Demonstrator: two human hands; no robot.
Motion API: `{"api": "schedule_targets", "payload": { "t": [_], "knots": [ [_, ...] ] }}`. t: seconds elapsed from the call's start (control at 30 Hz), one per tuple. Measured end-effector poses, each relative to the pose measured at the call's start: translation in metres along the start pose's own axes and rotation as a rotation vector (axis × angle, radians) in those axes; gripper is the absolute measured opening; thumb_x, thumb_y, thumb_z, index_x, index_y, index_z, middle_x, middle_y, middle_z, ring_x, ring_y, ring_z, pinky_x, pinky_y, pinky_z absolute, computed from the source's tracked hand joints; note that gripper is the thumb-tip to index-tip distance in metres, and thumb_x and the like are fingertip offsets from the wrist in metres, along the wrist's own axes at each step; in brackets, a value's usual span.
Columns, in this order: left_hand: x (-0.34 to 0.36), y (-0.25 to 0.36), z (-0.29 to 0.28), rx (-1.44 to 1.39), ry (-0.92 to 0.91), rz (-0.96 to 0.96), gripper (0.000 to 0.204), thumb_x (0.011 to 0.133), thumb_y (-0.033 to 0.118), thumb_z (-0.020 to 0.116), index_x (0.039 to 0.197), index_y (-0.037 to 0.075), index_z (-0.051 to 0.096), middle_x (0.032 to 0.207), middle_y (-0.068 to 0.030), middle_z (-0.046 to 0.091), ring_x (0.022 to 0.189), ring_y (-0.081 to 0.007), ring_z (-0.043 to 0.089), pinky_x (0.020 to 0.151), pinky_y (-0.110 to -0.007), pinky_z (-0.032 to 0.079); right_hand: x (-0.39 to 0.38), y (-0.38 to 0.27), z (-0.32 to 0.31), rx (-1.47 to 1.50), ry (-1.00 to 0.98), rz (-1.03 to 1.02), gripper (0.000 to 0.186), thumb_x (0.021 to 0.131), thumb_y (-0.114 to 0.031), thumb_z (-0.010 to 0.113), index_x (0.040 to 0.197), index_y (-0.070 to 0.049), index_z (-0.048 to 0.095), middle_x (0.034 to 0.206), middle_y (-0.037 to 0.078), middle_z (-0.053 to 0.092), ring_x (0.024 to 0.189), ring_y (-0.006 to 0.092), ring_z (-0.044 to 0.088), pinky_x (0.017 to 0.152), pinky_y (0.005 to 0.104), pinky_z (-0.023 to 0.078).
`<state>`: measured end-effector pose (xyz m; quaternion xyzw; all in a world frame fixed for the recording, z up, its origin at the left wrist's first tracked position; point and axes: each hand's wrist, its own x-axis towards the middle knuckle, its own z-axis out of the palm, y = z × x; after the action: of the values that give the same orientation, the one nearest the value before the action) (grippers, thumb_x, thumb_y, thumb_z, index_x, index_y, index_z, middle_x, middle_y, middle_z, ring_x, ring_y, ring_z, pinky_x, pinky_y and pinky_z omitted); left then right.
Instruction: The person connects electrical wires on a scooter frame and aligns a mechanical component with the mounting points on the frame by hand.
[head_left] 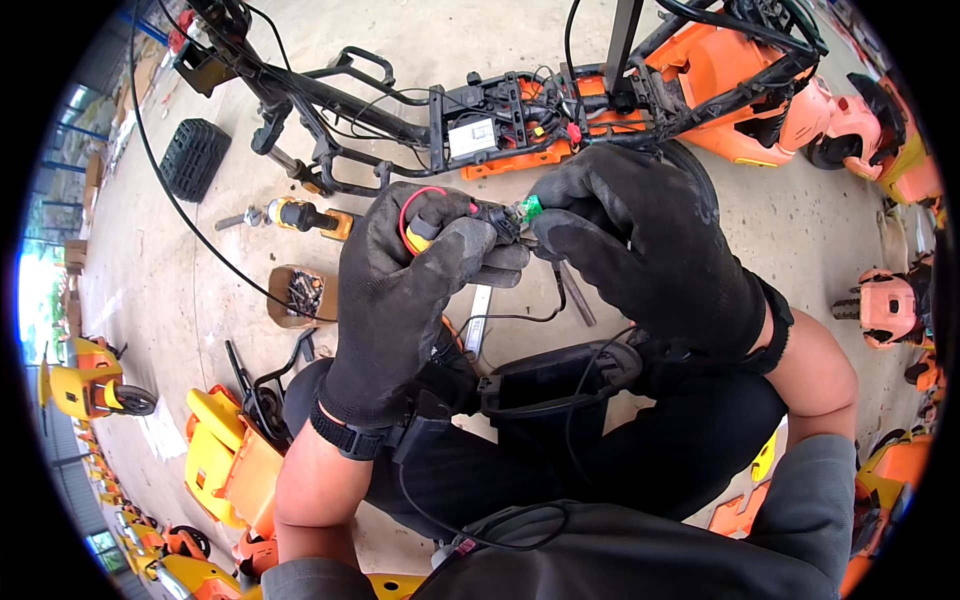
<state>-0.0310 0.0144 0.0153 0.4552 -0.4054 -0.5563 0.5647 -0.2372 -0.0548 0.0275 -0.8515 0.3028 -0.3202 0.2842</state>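
Black scooter frame [437, 128] lay beyond. Right hand [650, 250] and left hand [395, 275] nearly met mid-air. Left clamped on black connector [497, 220]; right pinched smaller green piece [531, 208] beside it. Step looked like fiddly connector work; next move likely called for steady, aligned grip.

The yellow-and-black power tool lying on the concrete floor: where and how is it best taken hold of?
Probably by its slim black handle, reaching down from above. The handle is the narrow stretch between the bulkier yellow-and-black head and yellow-and-black base; the tool appears to lie on its side, leaving the handle uncovered.
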Motion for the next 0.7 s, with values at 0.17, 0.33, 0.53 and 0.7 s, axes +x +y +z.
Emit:
{"api": "schedule_targets", "payload": {
  "t": [0.17, 0.33, 0.53, 0.7],
  "knots": [
    [0.0, 0.001, 0.0, 0.005, -0.004, -0.003, 0.015, 0.093, 0.003, 0.057, 0.104, -0.006, 0.057, 0.095, -0.0191, 0.069, 0.084, -0.0251, 0.073, 0.075, -0.038, 0.063, -0.001, 0.002, 0.002, 0.034, 0.023, -0.056, 0.019, 0.09, -0.016, 0.07, 0.093, 0.001, 0.06, 0.076, 0.017, 0.06, 0.066, 0.0278, 0.06, 0.061, 0.0391, 0.047],
    [0.0, -0.001, -0.003, 0.107, -0.021, 0.001, 0.024, 0.098, 0.014, 0.055, 0.111, -0.006, 0.054, 0.097, -0.021, 0.068, 0.081, -0.0274, 0.073, 0.075, -0.038, 0.062, 0.0, -0.002, 0.0, 0.047, -0.038, 0.003, 0.019, 0.09, -0.014, 0.07, 0.095, 0.001, 0.061, 0.079, 0.017, 0.062, 0.069, 0.0292, 0.063, 0.062, 0.0397, 0.049],
    [-0.001, -0.002, 0.0, 0.077, -0.019, -0.016, 0.024, 0.099, 0.016, 0.055, 0.11, -0.005, 0.055, 0.094, -0.019, 0.069, 0.078, -0.0262, 0.072, 0.073, -0.037, 0.061, -0.007, 0.011, 0.006, 0.027, 0.027, -0.1, 0.016, 0.086, -0.012, 0.067, 0.097, -0.001, 0.063, 0.084, 0.016, 0.065, 0.074, 0.0318, 0.065, 0.065, 0.0386, 0.049],
    [-0.004, -0.003, 0.0, 0.104, -0.017, 0.022, 0.024, 0.1, 0.016, 0.055, 0.11, -0.006, 0.054, 0.094, -0.0183, 0.069, 0.078, -0.025, 0.072, 0.074, -0.036, 0.061, -0.007, 0.001, -0.001, -0.113, -0.047, -0.147, 0.026, 0.086, -0.008, 0.07, 0.108, 0.002, 0.062, 0.09, 0.019, 0.066, 0.08, 0.0354, 0.066, 0.071, 0.0397, 0.054]
  ]
}}
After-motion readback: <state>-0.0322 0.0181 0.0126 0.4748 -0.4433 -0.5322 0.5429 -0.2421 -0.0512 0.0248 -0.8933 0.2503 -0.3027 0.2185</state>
